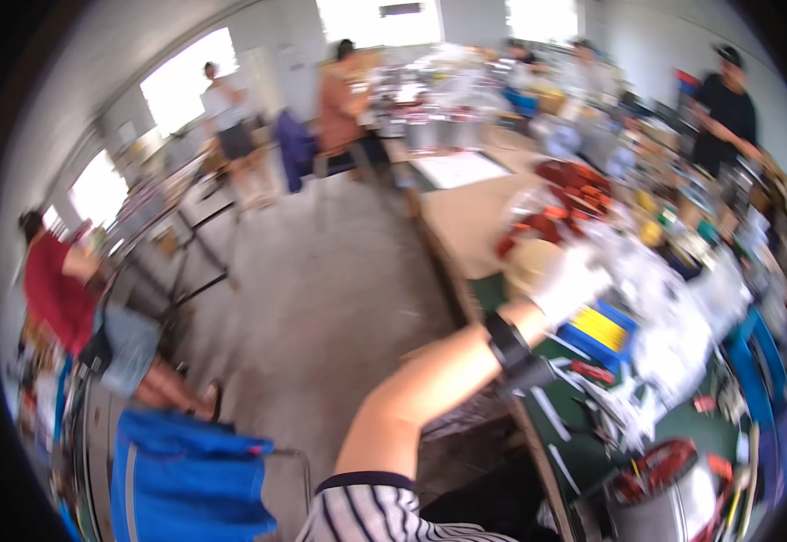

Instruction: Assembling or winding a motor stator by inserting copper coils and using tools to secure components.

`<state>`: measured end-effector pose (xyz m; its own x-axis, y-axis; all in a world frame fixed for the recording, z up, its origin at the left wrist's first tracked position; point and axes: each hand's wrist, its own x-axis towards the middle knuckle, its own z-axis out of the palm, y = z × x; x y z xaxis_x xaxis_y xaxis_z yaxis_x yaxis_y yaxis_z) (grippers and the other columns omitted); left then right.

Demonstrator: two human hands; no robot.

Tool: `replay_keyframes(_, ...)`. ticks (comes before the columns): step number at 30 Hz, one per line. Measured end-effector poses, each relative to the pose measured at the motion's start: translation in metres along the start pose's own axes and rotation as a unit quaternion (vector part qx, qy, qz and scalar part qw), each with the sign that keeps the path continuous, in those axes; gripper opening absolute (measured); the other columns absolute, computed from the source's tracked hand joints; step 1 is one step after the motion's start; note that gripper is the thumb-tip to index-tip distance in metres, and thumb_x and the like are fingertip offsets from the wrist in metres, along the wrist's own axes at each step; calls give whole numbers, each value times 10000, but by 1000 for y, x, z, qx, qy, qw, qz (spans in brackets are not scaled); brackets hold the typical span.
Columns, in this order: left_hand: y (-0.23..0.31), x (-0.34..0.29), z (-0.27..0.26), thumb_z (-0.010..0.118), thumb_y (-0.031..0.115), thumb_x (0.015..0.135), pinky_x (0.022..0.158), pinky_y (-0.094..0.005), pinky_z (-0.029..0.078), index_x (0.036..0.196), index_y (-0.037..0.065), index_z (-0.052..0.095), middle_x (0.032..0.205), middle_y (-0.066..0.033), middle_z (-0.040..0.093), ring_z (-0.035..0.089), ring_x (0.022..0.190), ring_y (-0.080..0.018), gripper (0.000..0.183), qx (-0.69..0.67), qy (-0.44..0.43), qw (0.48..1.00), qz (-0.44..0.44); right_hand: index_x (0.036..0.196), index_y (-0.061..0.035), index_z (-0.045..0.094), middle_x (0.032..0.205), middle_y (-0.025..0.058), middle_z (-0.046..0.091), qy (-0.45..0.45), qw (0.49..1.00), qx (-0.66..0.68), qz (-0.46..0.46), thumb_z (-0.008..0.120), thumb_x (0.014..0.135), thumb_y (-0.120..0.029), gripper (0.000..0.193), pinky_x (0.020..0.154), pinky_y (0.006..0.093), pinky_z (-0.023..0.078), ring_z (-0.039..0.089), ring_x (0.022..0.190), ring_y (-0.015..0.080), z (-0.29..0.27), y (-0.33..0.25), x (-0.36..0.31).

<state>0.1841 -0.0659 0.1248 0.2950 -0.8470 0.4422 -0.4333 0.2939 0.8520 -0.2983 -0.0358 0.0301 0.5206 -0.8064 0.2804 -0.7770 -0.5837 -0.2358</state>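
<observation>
The view is blurred by motion. My left arm, in a striped sleeve with a black band at the wrist, reaches up and right over the edge of a green-topped work table [502, 291]. My left hand [569, 285] wears a white glove and sits over a pale round object [526, 262], beside a blue box of yellow parts [603, 327]. The blur hides whether the fingers hold anything. Crumpled clear plastic bags [673, 307] lie just right of the hand. My right hand is out of view.
A metal pot with red-handled tools [673, 488] stands at the table's near right. A blue fabric seat [186, 479] is at lower left. Bare concrete floor [321, 298] lies left of the table. Several people stand or sit around the room.
</observation>
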Motion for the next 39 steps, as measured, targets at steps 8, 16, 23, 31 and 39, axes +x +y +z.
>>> replay_keyframes(8, -31, 125, 47, 649, 25, 865, 702, -413, 597, 1394, 60, 429, 983, -111, 609, 666, 846, -259, 574, -399, 54, 893, -203, 691, -22, 550, 692, 159, 551, 34, 983, -94, 155, 685, 711, -169, 201, 609, 464, 396, 561, 666, 376, -58, -23, -88)
replay_keyframes(16, 8, 243, 48, 554, 13, 916, 718, -354, 572, 834, 68, 559, 774, -45, 608, 642, 731, -195, 99, -530, 19, 838, -127, 593, -31, 497, 609, 145, 509, 27, 978, -119, 172, 686, 677, -154, 241, 591, 448, 389, 542, 612, 348, -63, -37, -92)
replay_keyframes(23, -77, 173, 65, 570, 39, 931, 729, -384, 589, 943, 53, 591, 840, -87, 647, 664, 759, -230, 29, -496, 30, 844, -204, 589, -29, 494, 606, 140, 508, 30, 974, -144, 169, 677, 666, -131, 224, 604, 441, 392, 546, 622, 341, -63, -36, -83)
replay_keyframes(31, -57, 94, 73, 543, -19, 898, 640, -379, 611, 1216, 18, 508, 981, -142, 657, 704, 808, -275, 322, -409, -59, 866, -281, 612, -42, 530, 609, 135, 513, 40, 980, -130, 149, 692, 702, -174, 227, 604, 440, 406, 562, 619, 338, -63, -39, -78)
replay_keyframes(39, -34, 101, 74, 555, 37, 904, 537, -312, 565, 1549, 91, 145, 937, -118, 615, 639, 670, -193, 766, -143, -162, 939, -269, 633, -38, 535, 624, 135, 516, 2, 979, -113, 169, 685, 683, -166, 204, 618, 440, 401, 557, 641, 343, -72, -46, -85)
